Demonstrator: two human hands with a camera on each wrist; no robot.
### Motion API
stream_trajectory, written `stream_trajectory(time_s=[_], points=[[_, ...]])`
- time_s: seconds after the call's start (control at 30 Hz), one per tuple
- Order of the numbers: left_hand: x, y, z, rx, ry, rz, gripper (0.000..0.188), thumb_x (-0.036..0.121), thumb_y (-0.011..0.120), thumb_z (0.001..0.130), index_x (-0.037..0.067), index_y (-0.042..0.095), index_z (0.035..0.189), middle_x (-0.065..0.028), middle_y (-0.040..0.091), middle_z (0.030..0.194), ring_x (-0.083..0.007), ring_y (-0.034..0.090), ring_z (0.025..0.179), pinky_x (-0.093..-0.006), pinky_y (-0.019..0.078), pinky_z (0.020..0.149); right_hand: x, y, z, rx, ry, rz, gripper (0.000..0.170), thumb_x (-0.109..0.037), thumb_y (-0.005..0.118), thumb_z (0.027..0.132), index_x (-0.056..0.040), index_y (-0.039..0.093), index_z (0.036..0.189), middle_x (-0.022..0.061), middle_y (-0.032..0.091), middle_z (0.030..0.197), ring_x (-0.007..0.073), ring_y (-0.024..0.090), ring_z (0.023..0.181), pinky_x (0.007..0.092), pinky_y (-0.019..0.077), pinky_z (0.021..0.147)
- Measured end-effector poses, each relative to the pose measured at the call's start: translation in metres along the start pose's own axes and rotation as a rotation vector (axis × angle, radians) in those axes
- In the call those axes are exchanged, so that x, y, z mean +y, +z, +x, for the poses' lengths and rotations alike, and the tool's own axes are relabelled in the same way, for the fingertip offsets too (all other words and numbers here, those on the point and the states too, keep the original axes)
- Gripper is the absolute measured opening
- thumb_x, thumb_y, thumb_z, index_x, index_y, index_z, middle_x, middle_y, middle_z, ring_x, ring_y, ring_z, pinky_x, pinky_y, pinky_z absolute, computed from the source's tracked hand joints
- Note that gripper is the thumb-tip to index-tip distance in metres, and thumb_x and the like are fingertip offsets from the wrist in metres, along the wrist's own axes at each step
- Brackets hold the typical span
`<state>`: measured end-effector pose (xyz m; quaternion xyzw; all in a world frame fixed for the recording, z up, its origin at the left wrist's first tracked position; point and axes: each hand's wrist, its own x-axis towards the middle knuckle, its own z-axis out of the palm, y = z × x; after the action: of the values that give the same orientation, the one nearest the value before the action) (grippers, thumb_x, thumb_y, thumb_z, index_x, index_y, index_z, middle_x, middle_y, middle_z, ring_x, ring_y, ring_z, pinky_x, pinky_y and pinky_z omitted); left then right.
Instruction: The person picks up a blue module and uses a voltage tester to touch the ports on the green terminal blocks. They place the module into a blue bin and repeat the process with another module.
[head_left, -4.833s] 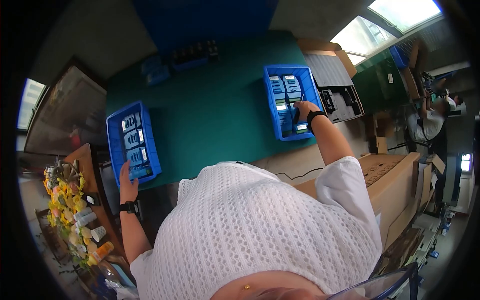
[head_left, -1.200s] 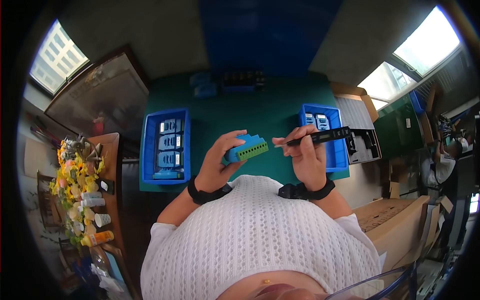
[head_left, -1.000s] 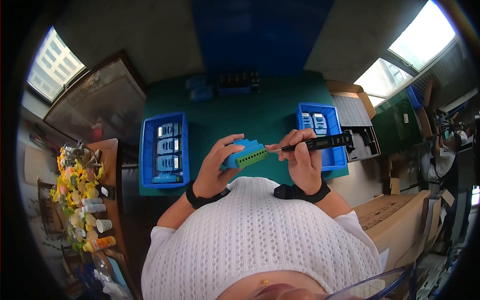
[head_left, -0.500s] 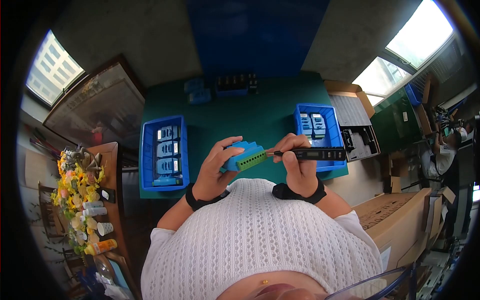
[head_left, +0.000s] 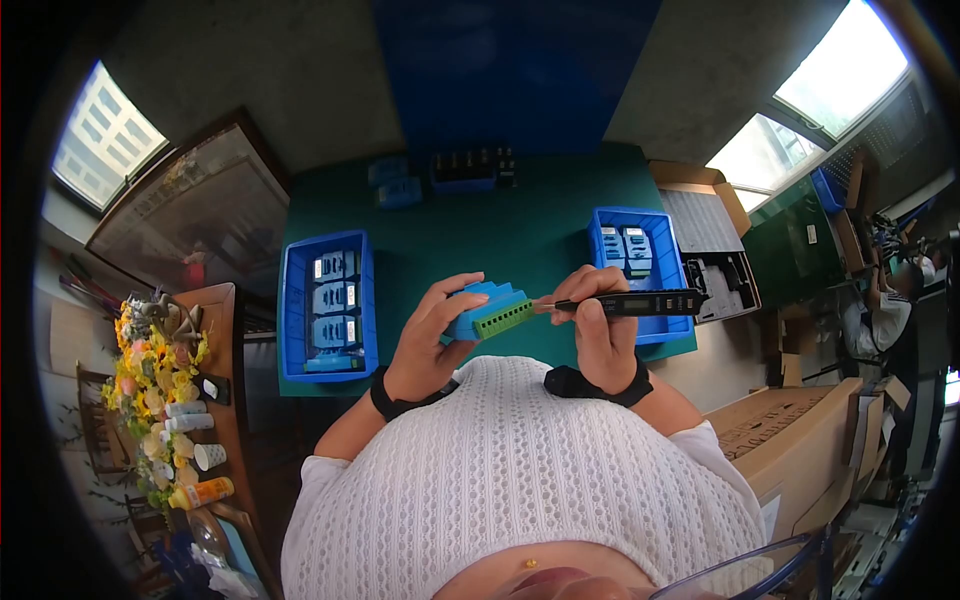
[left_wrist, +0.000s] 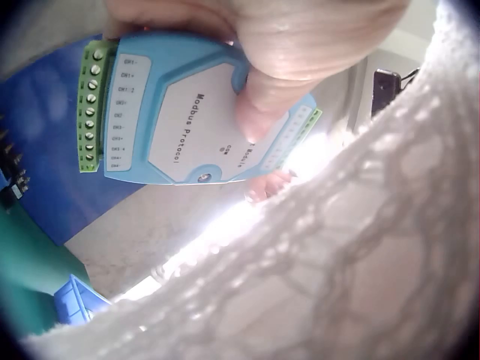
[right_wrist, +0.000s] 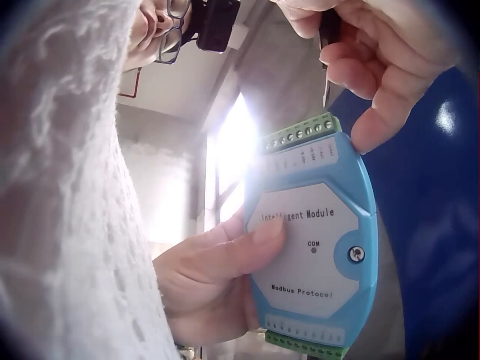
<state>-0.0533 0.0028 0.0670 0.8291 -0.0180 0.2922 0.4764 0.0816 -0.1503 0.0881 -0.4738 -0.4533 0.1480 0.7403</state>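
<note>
My left hand holds a light-blue module in front of the chest, its thumb across the labelled face. Printed on that face in the right wrist view is "Intelligent Module". Green screw-terminal blocks line both ends of it. Between thumb and fingers, my right hand grips a black pen-shaped screwdriver with a small display window. Its metal tip points at the near end of the upper terminal block, right by the screw heads. One right fingertip is at the module's corner.
Similar modules fill much of a blue bin on the left of the green table; another blue bin on the right holds several more. Farther back are blue modules and a dark rack. An open carton adjoins the right side.
At first the hands were at the two bins; now they are together at the chest with module and screwdriver. Over the last second the screwdriver tip came left to the terminal block.
</note>
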Motion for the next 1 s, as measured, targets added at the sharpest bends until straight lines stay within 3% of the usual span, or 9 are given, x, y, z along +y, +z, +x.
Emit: stream_trajectory(time_s=[0.27,0.37,0.47,0.57,0.77,0.87,1.0], points=[[0.0012,-0.0001,0.0019,-0.018,0.003,0.076,0.059,-0.011,0.063,0.066,0.018,0.049,0.114,-0.0168,0.046,0.122,-0.0328,0.052,0.104,-0.0360,0.0487,0.078,0.0007,-0.0023,-0.0011,-0.075,-0.002,-0.102,0.017,-0.017,0.051,0.089,-0.0007,0.046,0.090,0.0078,0.048,0.077,0.0112,0.049,0.068,0.0265,0.0461,0.072],[0.0004,0.0003,0.0006,-0.023,-0.008,0.074,0.060,-0.012,0.064,0.065,0.017,0.046,0.114,-0.0188,0.048,0.121,-0.0350,0.051,0.107,-0.0381,0.0444,0.085,-0.0005,-0.0048,-0.0013,-0.109,-0.004,-0.212,0.016,-0.017,0.050,0.089,-0.0012,0.046,0.090,0.0076,0.049,0.077,0.0123,0.049,0.068,0.0270,0.0460,0.073],[0.0001,0.0018,-0.0001,-0.023,-0.016,0.038,0.061,-0.013,0.064,0.064,0.017,0.045,0.114,-0.0187,0.048,0.121,-0.0349,0.051,0.107,-0.0382,0.0445,0.085,-0.0011,-0.0025,-0.0002,0.022,-0.038,-0.045,0.014,-0.015,0.050,0.089,-0.0017,0.046,0.089,0.0070,0.049,0.077,0.0130,0.050,0.069,0.0305,0.0452,0.078],[-0.0006,0.0010,-0.0012,-0.021,-0.021,0.052,0.060,-0.013,0.064,0.064,0.017,0.046,0.113,-0.0183,0.048,0.121,-0.0344,0.051,0.107,-0.0380,0.0445,0.086,-0.0015,-0.0030,0.0040,0.016,-0.141,-0.011,0.013,-0.014,0.051,0.089,-0.0028,0.045,0.089,0.0052,0.049,0.074,0.0129,0.051,0.070,0.0363,0.0411,0.087],[-0.0005,-0.0003,-0.0018,-0.001,0.018,0.059,0.057,-0.012,0.063,0.064,0.015,0.049,0.113,-0.0174,0.048,0.121,-0.0343,0.053,0.103,-0.0374,0.0478,0.078,-0.0049,-0.0004,0.0022,-0.042,-0.105,-0.175,0.012,-0.014,0.053,0.087,-0.0046,0.045,0.089,0.0016,0.048,0.068,0.0116,0.050,0.068,0.0430,0.0312,0.097],[0.0002,-0.0005,-0.0028,-0.018,0.008,0.063,0.060,-0.013,0.063,0.064,0.016,0.046,0.113,-0.0187,0.048,0.121,-0.0343,0.050,0.108,-0.0386,0.0438,0.087,-0.0067,0.0012,0.0025,-0.064,-0.070,-0.233,0.009,-0.011,0.054,0.085,-0.0048,0.048,0.088,0.0017,0.049,0.070,0.0115,0.050,0.067,0.0429,0.0306,0.097],[0.0010,-0.0002,-0.0045,-0.010,-0.004,0.063,0.059,-0.012,0.063,0.064,0.017,0.046,0.113,-0.0189,0.048,0.121,-0.0341,0.050,0.108,-0.0385,0.0440,0.086,-0.0069,0.0010,0.0020,-0.086,-0.088,-0.347,0.010,-0.014,0.053,0.085,-0.0049,0.050,0.086,0.0029,0.050,0.071,0.0124,0.050,0.067,0.0435,0.0292,0.098]])
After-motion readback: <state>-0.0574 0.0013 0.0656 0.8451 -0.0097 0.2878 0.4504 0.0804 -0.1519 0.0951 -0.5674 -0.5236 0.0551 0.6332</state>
